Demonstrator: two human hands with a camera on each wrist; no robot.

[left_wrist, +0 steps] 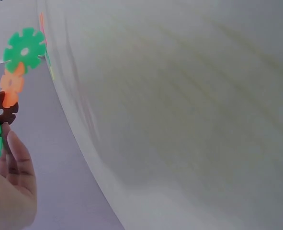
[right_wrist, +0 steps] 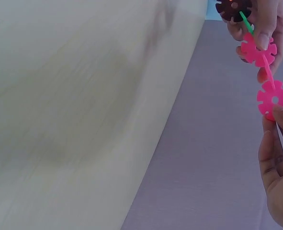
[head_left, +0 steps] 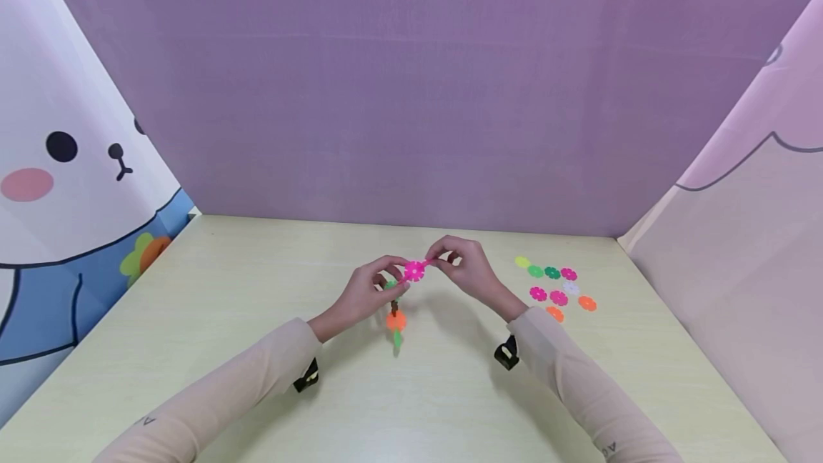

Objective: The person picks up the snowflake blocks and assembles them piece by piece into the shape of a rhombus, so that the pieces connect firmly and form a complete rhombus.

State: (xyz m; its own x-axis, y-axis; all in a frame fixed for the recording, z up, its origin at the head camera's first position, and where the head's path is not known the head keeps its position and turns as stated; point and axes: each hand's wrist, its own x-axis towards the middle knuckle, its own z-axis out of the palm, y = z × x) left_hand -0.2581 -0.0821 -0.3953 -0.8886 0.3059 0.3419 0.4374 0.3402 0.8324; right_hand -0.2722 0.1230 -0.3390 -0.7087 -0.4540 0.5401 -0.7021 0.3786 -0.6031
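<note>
A chain of notched plastic discs joined slot to slot hangs between my two hands. My left hand (head_left: 360, 293) pinches a pink disc (right_wrist: 250, 49) of it between thumb and fingers. Beyond that disc the chain runs down through a brown disc (left_wrist: 0, 114) and an orange disc (head_left: 396, 321) to a green disc (left_wrist: 25, 50) at its lower end. On the other side, an edge-on pink disc (right_wrist: 268, 71) links to a pink end disc (right_wrist: 265, 97). Thumb and forefinger of my right hand (head_left: 474, 270) pinch this end disc by its rim.
Several loose discs lie on the table at the right, among them a yellow disc (head_left: 522, 261), a white disc (head_left: 570, 288) and an orange disc (head_left: 587, 303). A purple panel (head_left: 411, 91) rises behind the pale tabletop (head_left: 244, 270), with printed panels on both sides.
</note>
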